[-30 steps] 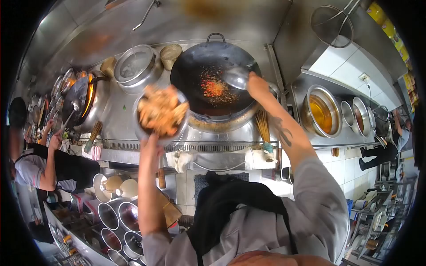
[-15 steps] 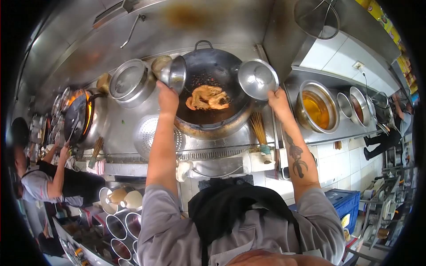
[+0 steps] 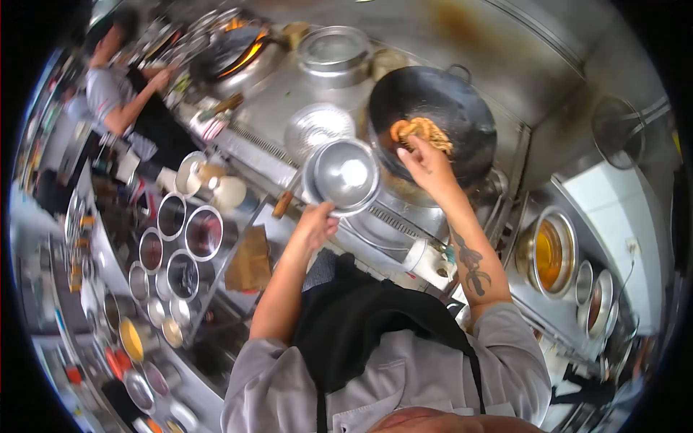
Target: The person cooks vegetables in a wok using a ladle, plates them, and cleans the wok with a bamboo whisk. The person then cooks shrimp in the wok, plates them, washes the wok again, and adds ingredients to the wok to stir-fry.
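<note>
Comparing with half a second ago, we find the right hand [image 3: 427, 164] has given up its bowl; the left hand [image 3: 316, 225] now holds two nested bowls [image 3: 346, 172] instead of one. Our view has also turned, placing the wok [image 3: 471, 114] farther right.

Contents: the fried pieces [image 3: 432, 131] lie heaped in the wok. We see no food in the upper bowl. The large basin [image 3: 523, 258] holds amber oil [image 3: 550, 254]; one tall container [image 3: 228, 232] holds something dark red. The perforated strainer [image 3: 317, 119] rests on the counter [image 3: 278, 108], just beyond the bowls.

Pose: the left fingers curl closed at the bowls' near edge. The right arm reaches forward over the wok, fingers partly spread beside the fried pieces; whether they touch them we cannot tell.
</note>
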